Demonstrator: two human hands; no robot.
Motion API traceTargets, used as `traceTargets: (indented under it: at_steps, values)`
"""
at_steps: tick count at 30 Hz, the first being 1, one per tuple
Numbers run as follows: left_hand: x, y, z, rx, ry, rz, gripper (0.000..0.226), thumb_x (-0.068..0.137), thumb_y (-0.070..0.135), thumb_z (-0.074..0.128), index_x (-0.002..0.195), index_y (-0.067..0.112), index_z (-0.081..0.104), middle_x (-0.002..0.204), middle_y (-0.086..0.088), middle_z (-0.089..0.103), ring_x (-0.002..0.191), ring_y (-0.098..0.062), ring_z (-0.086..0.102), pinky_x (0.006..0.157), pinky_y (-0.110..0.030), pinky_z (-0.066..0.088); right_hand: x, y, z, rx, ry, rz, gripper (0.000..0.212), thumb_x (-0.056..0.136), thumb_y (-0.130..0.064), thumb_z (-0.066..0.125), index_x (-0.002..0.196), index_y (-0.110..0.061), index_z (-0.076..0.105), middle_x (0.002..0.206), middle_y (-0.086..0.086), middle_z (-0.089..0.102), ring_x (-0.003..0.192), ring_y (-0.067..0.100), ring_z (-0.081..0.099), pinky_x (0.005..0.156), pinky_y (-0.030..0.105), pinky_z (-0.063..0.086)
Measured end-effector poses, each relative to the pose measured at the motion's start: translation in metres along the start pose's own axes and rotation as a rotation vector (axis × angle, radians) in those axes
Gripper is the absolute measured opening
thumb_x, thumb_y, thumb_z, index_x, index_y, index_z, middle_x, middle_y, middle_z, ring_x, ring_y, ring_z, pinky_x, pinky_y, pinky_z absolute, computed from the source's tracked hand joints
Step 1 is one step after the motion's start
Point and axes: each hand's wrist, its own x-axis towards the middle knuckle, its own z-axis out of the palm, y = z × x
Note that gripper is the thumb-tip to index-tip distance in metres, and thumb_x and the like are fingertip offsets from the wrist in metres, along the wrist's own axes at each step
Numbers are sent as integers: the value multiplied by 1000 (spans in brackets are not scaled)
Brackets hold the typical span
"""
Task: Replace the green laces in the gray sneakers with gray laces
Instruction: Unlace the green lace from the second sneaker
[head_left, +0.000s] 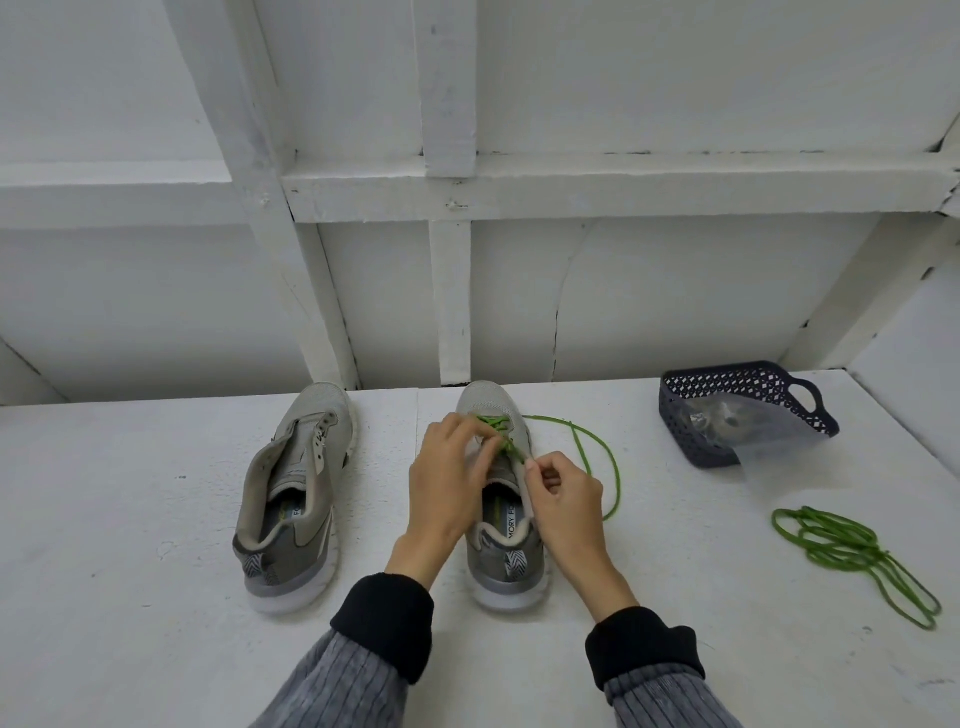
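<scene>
Two gray sneakers stand on the white table with heels toward me. The left sneaker (296, 493) has bare eyelets and no lace. The right sneaker (498, 551) still carries a green lace (491, 423) through its front eyelets, and a loose length of that lace (597, 452) loops out onto the table at its right. My left hand (447, 483) pinches the lace over the tongue. My right hand (563, 499) pinches the lace at the shoe's right eyelet row. A second green lace (852, 551) lies coiled at the right.
A dark blue perforated basket (727, 384) stands at the back right with a clear plastic bag (769, 436) hanging over its front edge; its contents are blurred. A white framed wall (452, 291) rises directly behind the shoes. The table (130, 519) stretches left and toward me.
</scene>
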Motion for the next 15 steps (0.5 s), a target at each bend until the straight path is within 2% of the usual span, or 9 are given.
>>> traceTargets:
  at_steps: [2,3,5,7,9,11,13,15]
  values:
    - [-4,1,-2,-324,143,-303,7,93,20,65,87,23,63,92,13,66,93,-4,60,77,-20,50,-1,0,0,-4,7,-12,18,94,-16,60,77,-12,62,66,-4,61,63,-5,57,55,8,44]
    - [-6,0,-2,-408,185,-425,8,93,17,64,87,22,62,90,12,67,94,-6,63,76,-15,50,-1,0,1,-5,8,-15,18,94,-16,60,76,-13,61,65,-5,60,62,-6,56,55,8,43]
    - [-8,-2,-4,-428,144,-510,9,93,12,63,93,21,62,96,11,66,100,-11,63,73,-7,46,-1,1,1,-8,15,-22,18,94,-16,60,75,-14,61,64,-6,59,62,-6,56,55,8,43]
    - [-9,-2,-9,-323,39,-335,23,91,9,61,102,29,61,106,16,63,107,-7,57,83,-10,43,-1,2,2,-12,17,-27,18,94,-17,60,76,-14,62,65,-5,60,63,-4,57,56,10,45]
    - [-4,-2,-12,-137,-61,-21,33,86,12,56,109,35,63,112,21,60,110,-3,48,93,-14,37,0,4,3,-11,17,-36,17,94,-18,60,78,-14,63,67,-5,61,66,-2,58,57,11,46]
    - [4,-5,-13,109,-131,234,28,85,24,57,108,31,69,114,20,61,111,-7,44,94,-22,35,0,6,4,4,19,-38,16,94,-18,60,79,-13,63,68,-4,62,68,1,59,57,12,47]
    - [10,-9,-11,259,-170,342,16,86,32,65,100,30,73,112,17,64,111,-12,45,93,-31,36,0,8,5,15,24,-40,16,94,-18,61,79,-13,63,68,-2,63,65,5,59,55,13,47]
    - [12,-14,-8,301,-194,352,8,88,32,69,93,28,75,108,15,66,110,-14,45,93,-34,37,1,10,5,14,30,-40,16,93,-17,61,78,-13,63,67,0,63,63,6,58,54,13,46]
